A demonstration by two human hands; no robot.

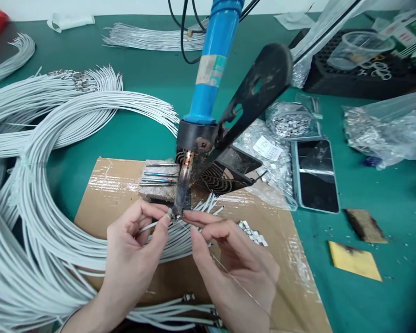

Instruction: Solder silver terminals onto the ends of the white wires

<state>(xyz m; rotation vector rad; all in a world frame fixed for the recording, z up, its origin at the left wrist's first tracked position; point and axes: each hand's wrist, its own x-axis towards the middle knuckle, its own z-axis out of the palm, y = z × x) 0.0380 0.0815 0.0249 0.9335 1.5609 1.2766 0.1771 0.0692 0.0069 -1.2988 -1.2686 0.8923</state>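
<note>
A blue-handled soldering iron (208, 88) points down from a black metal bracket (256, 92), its tip between my hands. My left hand (138, 245) pinches a white cable (148, 227) close to its end, right at the iron's tip. Between thumb and fingers my right hand (232, 263) holds a thin solder wire (229, 274), which runs to the same spot and trails back across the palm. The exact contact at the tip is too small to make out. Beneath both hands lies a bundle of white cables (180, 243) on the cardboard sheet (291, 277).
Large coils of white cable (41, 185) fill the left side. Behind the hands are a small fan (225, 173) and a pad with metal rods (159, 173). To the right lie a phone (317, 175), bags of small metal parts (291, 120) and a yellow sponge (355, 260). Small metal pieces (253, 233) sit on the cardboard.
</note>
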